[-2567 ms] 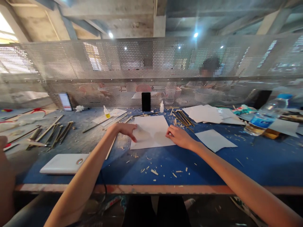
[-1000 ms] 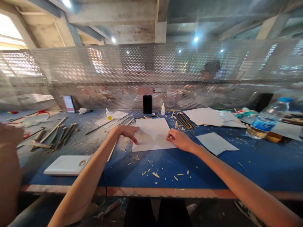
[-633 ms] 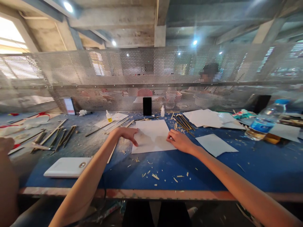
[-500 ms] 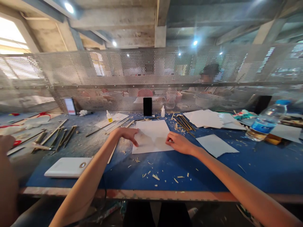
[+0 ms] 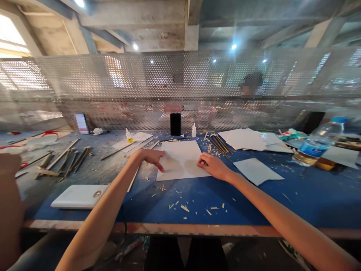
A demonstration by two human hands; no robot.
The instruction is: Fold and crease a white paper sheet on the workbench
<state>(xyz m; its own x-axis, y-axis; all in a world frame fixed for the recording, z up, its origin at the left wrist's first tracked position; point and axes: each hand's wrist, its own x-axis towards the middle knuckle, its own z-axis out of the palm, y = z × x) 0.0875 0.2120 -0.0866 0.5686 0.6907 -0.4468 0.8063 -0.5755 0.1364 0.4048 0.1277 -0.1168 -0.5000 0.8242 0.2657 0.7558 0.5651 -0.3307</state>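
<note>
A white sheet of paper (image 5: 180, 169) lies flat on the blue-covered table in front of me. My left hand (image 5: 152, 158) rests at its left edge, thumb and fingers spread apart. At the opposite edge, my right hand (image 5: 213, 165) has its fingers curled in towards the thumb over the paper. Whatever those fingertips may hold is too small or hidden to make out. Just beyond the right hand lies a bundle of thin sticks (image 5: 220, 145). A second, smaller white sheet (image 5: 258, 171) is to the right.
Behind the paper stand a black phone (image 5: 175, 124) and a white glue bottle (image 5: 193, 130). A yellow-labelled bottle (image 5: 129, 136) is at left. A white power bank (image 5: 76, 197) sits near the left forearm, a water bottle (image 5: 317, 145) at right. Another person's arm (image 5: 11, 203) shows far left.
The view has shifted slightly, so the table appears a little higher. More of the sheet's lower right corner shows beside my right hand. Both hands stay nearly in place.
</note>
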